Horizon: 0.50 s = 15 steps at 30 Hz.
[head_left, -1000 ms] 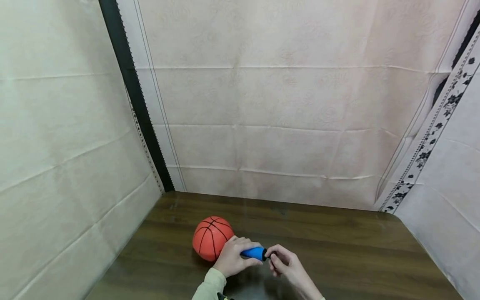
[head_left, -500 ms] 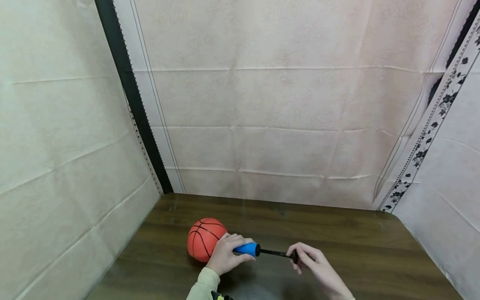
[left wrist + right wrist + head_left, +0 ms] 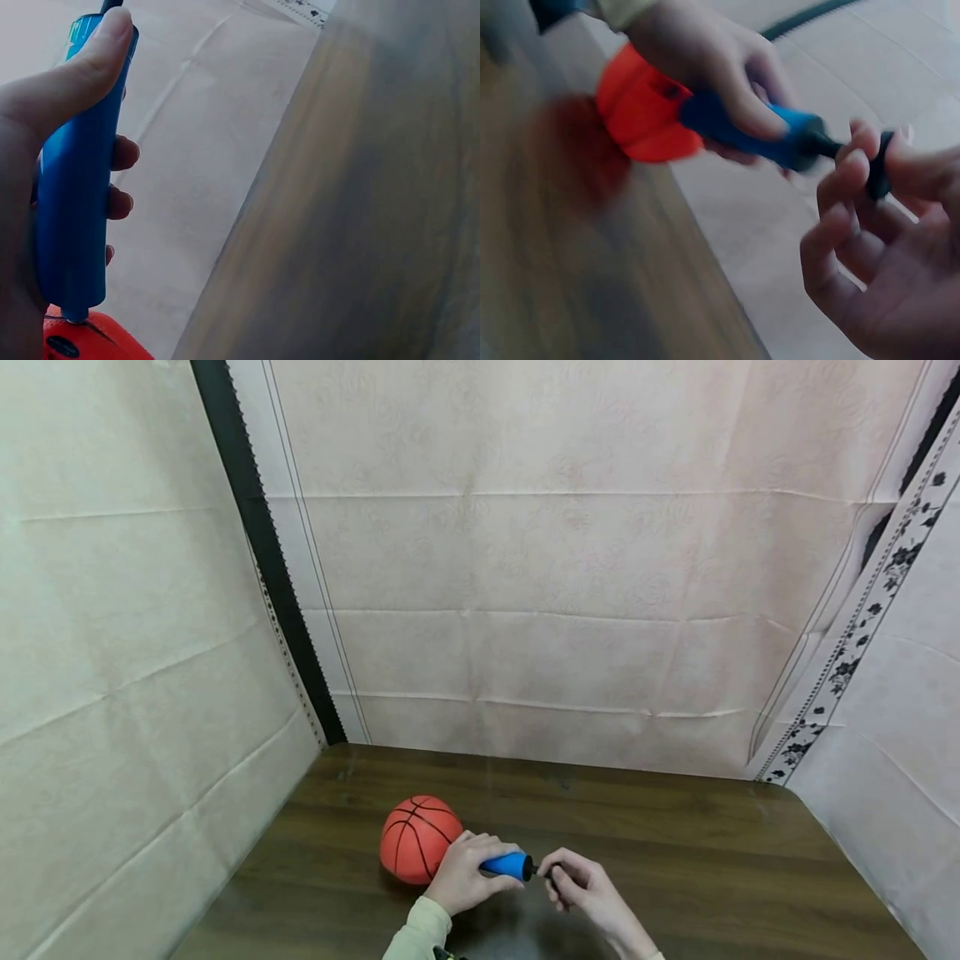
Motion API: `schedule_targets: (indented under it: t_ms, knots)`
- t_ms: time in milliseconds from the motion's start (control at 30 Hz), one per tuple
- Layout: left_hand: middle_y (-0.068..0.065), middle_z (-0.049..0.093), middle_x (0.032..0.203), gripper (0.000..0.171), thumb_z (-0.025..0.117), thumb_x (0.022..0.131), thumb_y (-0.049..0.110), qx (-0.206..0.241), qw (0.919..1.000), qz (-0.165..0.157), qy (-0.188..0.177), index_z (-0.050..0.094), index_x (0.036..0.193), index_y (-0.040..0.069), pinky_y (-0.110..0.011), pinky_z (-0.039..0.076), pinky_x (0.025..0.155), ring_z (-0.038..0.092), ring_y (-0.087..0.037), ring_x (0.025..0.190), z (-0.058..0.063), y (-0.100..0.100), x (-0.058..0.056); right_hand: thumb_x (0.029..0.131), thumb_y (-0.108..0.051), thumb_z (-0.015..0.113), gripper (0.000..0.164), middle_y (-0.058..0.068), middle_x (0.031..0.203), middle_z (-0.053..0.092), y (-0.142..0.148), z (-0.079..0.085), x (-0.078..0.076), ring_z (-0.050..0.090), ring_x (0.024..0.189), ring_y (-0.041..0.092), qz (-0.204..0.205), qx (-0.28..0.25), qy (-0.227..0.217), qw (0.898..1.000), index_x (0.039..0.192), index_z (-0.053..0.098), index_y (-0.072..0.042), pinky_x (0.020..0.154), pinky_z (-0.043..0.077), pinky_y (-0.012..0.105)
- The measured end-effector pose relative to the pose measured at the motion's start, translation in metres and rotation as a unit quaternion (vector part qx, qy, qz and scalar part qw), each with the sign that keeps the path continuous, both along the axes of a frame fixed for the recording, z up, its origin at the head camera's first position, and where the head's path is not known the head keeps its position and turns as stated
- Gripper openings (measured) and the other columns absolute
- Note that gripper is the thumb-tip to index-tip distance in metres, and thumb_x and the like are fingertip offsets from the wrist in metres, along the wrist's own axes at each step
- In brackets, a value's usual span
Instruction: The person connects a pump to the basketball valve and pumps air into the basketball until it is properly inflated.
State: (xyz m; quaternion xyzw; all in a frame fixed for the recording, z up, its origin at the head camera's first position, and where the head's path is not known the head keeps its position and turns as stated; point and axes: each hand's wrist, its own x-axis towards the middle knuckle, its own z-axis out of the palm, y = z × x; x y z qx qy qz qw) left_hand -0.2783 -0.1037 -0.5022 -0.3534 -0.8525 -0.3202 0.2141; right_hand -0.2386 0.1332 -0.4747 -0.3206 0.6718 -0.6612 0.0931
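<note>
Ball (image 3: 420,839) blocks leftward passage; rightward tabletop (image 3: 735,877) offers room.

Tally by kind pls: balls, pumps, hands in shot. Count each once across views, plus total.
Ball: 1
Pump: 1
Hands: 2 (left hand gripping the pump, right hand pinching its black handle)
Total: 4

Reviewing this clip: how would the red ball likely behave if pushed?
The red ball would probably roll, being round on a flat tabletop. The blue pump, gripped by the left hand and meeting the ball, may check that. The ball's rounded outline suggests it would mostly keep its shape.
</note>
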Motion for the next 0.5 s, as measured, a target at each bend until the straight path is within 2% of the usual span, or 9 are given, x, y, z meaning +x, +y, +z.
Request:
schedule_targets:
  t_ms: [100,167,333,500]
  knots:
    - [0.012,0.071,0.096,0.040,0.071,0.080,0.051,0.002,0.9999,-0.009,0.009,0.070,0.112,0.027,-0.023,0.043,0.079,0.060,-0.003,0.084,-0.002,0.001,-0.001,0.105,-0.013,0.040,0.029,0.007,0.072,0.053,-0.011,-0.001,0.001,0.051,0.060,0.007,-0.024,0.020,-0.014,0.999,0.112,0.050,0.013,0.052,0.044,0.028]
    - [0.013,0.070,0.095,0.039,0.071,0.080,0.051,0.004,0.9998,-0.014,0.011,0.069,0.112,0.028,-0.023,0.043,0.081,0.059,-0.003,0.085,-0.002,-0.001,-0.002,0.105,-0.017,0.041,0.032,-0.002,0.079,0.055,-0.013,-0.001,0.001,0.052,0.063,0.003,-0.030,0.037,-0.035,0.998,0.115,0.051,0.011,0.054,0.045,0.027]
    - [0.015,0.069,0.095,0.038,0.074,0.079,0.048,0.008,0.9996,-0.028,0.001,0.069,0.113,0.030,-0.027,0.044,0.084,0.059,0.000,0.086,-0.001,-0.006,-0.003,0.104,-0.023,0.043,0.035,0.000,0.083,0.056,-0.008,0.005,0.002,0.052,0.068,0.005,-0.013,0.074,-0.070,0.995,0.120,0.052,0.007,0.060,0.045,0.027]
    - [0.016,0.070,0.097,0.038,0.071,0.081,0.050,0.012,0.9997,-0.021,-0.005,0.068,0.115,0.033,-0.029,0.044,0.084,0.059,-0.001,0.088,0.000,-0.010,-0.005,0.105,-0.028,0.041,0.037,-0.002,0.085,0.058,0.011,0.017,0.006,0.054,0.071,0.006,-0.011,0.080,-0.096,0.992,0.120,0.054,0.004,0.065,0.048,0.027]
